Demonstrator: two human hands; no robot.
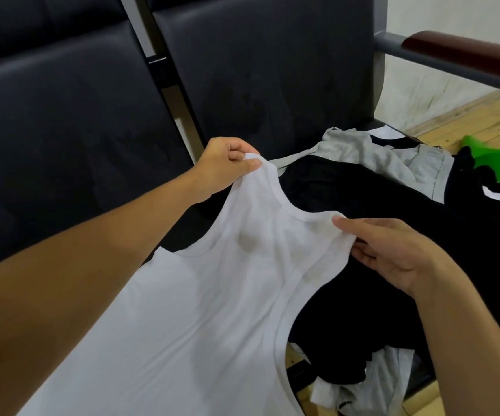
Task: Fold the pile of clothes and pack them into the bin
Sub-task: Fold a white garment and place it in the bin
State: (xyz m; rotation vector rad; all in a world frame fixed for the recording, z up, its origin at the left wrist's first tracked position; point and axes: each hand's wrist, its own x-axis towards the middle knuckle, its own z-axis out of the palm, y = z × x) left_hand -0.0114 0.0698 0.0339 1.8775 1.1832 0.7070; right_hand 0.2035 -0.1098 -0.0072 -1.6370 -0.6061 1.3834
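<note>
- White vest (212, 310): lifted over the seat (272, 85), spread between both hands; pile of clothes (392, 211) beneath, toward the seat's right edge.
- Left hand (224, 166): grip pinched on one shoulder strap.
- Right hand (392, 253): grip pinched on the other strap.
- Step, as judged: squaring the vest for its first fold; next, lay it flat, straps level.
- Bin: not identifiable; green object (494, 160) on the floor beyond the seat's right edge, unclear.

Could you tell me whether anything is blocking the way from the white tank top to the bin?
I cannot say: no bin is clearly in view. Both hands, left and right, hold the white tank top by its shoulder straps above the clothes pile.
</note>
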